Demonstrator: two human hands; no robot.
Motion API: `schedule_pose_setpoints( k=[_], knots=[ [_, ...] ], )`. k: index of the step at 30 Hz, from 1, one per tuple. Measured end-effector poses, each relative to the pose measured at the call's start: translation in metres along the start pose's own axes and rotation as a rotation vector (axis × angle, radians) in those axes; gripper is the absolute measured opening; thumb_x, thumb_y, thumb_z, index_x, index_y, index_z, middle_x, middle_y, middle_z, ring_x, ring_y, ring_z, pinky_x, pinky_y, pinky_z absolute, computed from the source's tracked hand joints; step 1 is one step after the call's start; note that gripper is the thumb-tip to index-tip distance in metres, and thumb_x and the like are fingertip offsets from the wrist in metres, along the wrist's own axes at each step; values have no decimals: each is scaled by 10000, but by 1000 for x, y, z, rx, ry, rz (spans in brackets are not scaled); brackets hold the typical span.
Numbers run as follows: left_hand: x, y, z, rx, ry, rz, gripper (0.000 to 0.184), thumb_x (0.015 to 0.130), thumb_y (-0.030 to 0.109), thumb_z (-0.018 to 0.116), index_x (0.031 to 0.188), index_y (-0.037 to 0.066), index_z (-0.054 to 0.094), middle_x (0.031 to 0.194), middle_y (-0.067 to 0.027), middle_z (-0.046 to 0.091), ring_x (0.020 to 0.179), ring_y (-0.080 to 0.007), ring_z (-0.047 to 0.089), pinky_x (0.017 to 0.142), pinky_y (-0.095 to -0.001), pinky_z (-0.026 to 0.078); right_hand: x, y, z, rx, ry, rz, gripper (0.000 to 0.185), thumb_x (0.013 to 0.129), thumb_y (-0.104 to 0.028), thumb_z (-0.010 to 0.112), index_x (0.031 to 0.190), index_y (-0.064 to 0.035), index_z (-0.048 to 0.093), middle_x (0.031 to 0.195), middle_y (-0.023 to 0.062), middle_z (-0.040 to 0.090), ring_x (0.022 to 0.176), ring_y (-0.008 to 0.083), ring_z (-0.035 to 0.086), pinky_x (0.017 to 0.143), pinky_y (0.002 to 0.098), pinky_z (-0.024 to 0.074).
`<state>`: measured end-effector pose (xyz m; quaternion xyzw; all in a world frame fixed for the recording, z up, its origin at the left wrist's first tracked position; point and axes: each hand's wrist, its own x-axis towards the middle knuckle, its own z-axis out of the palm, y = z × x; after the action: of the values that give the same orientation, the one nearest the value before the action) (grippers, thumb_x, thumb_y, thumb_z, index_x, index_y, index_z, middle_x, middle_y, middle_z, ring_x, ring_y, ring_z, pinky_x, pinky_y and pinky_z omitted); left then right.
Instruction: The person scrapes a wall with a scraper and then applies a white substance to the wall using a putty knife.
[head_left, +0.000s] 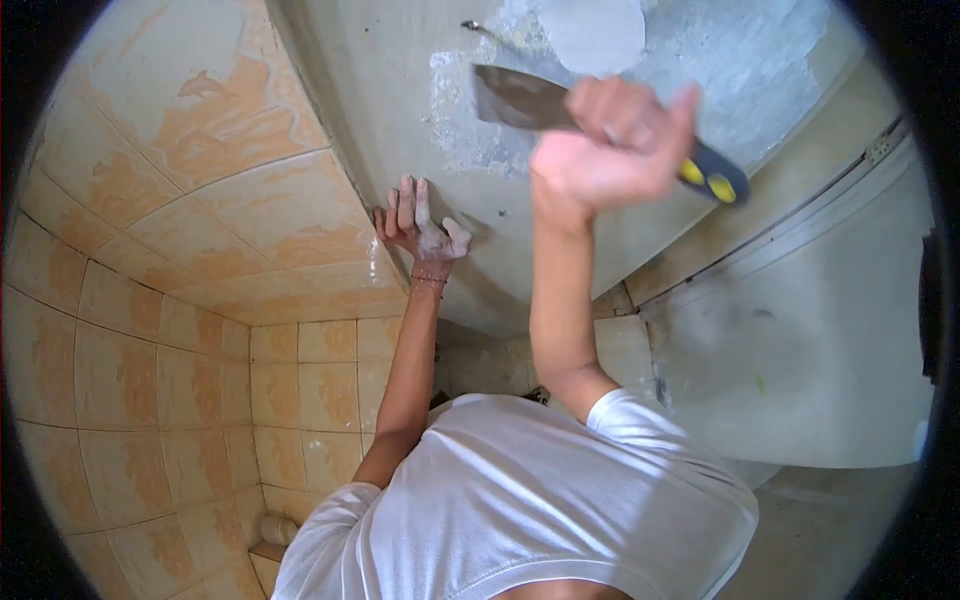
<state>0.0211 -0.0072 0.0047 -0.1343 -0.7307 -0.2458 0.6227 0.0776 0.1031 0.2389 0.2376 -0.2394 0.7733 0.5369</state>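
My right hand (615, 150) grips a putty knife, its fingers wrapped round the dark handle (722, 178) with yellow inlays. The wide, stained metal blade (520, 98) points left over a grey painted panel (400, 110). Behind the blade, a rough whitish-blue patch (740, 65) spreads across the panel, with a smooth pale area (595, 32) at the top. Lower and further left, my left hand (425, 225) lies against the panel near its edge by the tiles. Its fingers are spread, coated with whitish dust, and hold nothing.
Orange-and-cream tiled walls (215, 220) run along the left side, meeting the panel's edge. To the right stands a pale door-like panel (790, 330) with a metal hinge (880, 150) at its upper edge. A small dark fitting (470, 26) sticks out near the top.
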Motion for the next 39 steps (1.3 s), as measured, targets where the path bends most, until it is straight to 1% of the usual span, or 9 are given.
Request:
schedule_pose_setpoints(
  k=[5, 8, 12, 14, 19, 22, 26, 27, 39],
  knots=[
    [1, 1, -3, -7, -21, 0, 564, 821, 260, 403, 1330, 26, 468, 1374, -115, 429, 1244, -297, 346, 1062, -491, 218, 4, 7, 4, -51, 145, -51, 412, 978, -290, 446, 634, -156, 262, 437, -40, 190, 374, 99, 143, 396, 295, 136],
    [-4, -1, -1, -22, -27, -11, 585, 800, 263, 414, 1330, 23, 466, 1366, -115, 435, 1243, -295, 350, 1060, -492, 220, -3, 11, 4, 25, -72, 47, 412, 984, -271, 439, 623, -164, 268, 438, -41, 185, 369, 98, 145, 386, 299, 125],
    [0, -1, -2, -1, -21, 3, 598, 783, 262, 415, 1330, 26, 467, 1363, -110, 439, 1246, -295, 352, 1063, -489, 219, -2, -15, 5, 176, 78, -26, 398, 991, -244, 428, 619, -155, 313, 432, -41, 186, 363, 94, 141, 378, 287, 130],
    [0, 0, -2, 9, -14, 7, 605, 774, 259, 411, 1331, 31, 468, 1366, -108, 437, 1255, -294, 346, 1069, -489, 212, -6, 1, 9, -56, 52, -111, 443, 952, -263, 452, 558, -165, 274, 442, -37, 161, 385, 107, 118, 396, 294, 123],
    [-3, 0, -3, -21, -25, -15, 610, 774, 271, 409, 1335, 38, 468, 1371, -110, 438, 1260, -290, 342, 1078, -482, 203, 4, -21, -2, 29, -336, 116, 446, 983, -295, 387, 568, -172, 279, 434, -38, 192, 373, 108, 102, 393, 293, 146],
    [0, -1, 0, -14, -11, -14, 610, 778, 281, 407, 1336, 43, 468, 1371, -109, 441, 1260, -286, 345, 1078, -480, 201, -6, -37, 1, 197, -349, 139, 447, 983, -291, 380, 573, -178, 242, 431, -40, 182, 371, 110, 94, 389, 295, 137],
    [-3, -1, 0, -2, -14, -16, 606, 785, 289, 403, 1337, 49, 468, 1367, -107, 447, 1251, -281, 355, 1072, -480, 206, -12, -3, 10, -182, -228, 47, 437, 968, -281, 387, 572, -181, 234, 425, -48, 151, 373, 101, 89, 382, 294, 116],
    [-2, -2, 1, -3, -7, -15, 606, 785, 289, 403, 1337, 49, 468, 1367, -107, 447, 1251, -281, 355, 1072, -480, 206, -4, -1, -9, 47, -347, 26, 266, 977, -183, 441, 721, -126, 394, 463, -53, 198, 362, 78, 135, 376, 271, 157],
    [3, -2, 1, 19, 12, 0, 581, 785, 277, 404, 1311, 47, 488, 1353, -100, 458, 1246, -280, 362, 1063, -493, 220, -16, 10, 6, -29, -56, 183, 441, 957, -301, 447, 580, -153, 274, 437, -36, 169, 373, 112, 106, 404, 308, 119]
  ],
)
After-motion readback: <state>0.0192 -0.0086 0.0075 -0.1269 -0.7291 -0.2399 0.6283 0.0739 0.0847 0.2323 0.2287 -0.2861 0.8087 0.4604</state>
